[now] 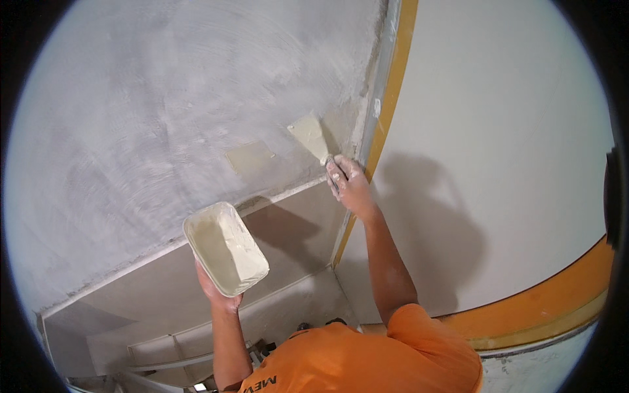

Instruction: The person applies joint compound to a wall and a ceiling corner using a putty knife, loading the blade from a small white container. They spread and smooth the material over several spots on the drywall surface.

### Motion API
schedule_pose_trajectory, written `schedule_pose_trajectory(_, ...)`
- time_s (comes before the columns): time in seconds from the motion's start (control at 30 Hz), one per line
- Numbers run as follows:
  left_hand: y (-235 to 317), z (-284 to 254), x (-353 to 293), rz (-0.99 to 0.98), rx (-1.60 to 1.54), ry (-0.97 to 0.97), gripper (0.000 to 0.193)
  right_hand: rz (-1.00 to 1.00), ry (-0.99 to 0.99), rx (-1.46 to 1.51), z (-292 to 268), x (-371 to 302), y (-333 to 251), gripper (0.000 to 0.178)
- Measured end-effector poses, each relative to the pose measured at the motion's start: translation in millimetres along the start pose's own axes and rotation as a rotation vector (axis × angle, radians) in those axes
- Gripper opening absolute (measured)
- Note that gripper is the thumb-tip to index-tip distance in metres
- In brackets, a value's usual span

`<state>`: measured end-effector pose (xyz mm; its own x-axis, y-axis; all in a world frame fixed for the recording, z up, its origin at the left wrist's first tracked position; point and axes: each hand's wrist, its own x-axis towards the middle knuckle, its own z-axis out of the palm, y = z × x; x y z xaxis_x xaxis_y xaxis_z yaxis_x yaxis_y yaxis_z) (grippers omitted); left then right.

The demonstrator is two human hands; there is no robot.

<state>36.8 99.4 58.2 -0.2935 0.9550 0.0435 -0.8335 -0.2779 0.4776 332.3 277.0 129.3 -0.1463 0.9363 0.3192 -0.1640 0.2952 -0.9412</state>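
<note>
My left hand (219,291) supports a cream plastic tub (197,245) from below and behind. White filler (244,252) clings to one inner side of the tub, and its open top faces up. Fingers of my right hand (350,187) are wrapped round the handle of a putty knife (309,136). Cream filler coats its wide blade, which is at the grey plastered surface (164,98); whether it touches I cannot tell. To the left of the blade is a roughly square cream patch of filler (251,159). White smears mark both hands.
A yellow strip (392,85) runs beside a grey edge, dividing the plastered surface from a smooth white panel (504,124). An orange band (544,291) curves at lower right. Beneath the plastered surface's edge lies a recess (295,232), with a frame-like structure (173,354) at lower left.
</note>
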Motion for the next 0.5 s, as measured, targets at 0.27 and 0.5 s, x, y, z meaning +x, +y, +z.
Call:
schedule_pose_trajectory(0.27, -1, 12, -1, 0.067, -0.047, -0.141, 0.054, -0.203, -0.029, 0.081, 14, 52, -62, 0.029)
schedule_pose_trajectory(0.5, -3, 0, 2, 0.138, -0.072, -0.140, 0.056, -0.071, 0.186, -0.065, 83, 55, -3, 0.053)
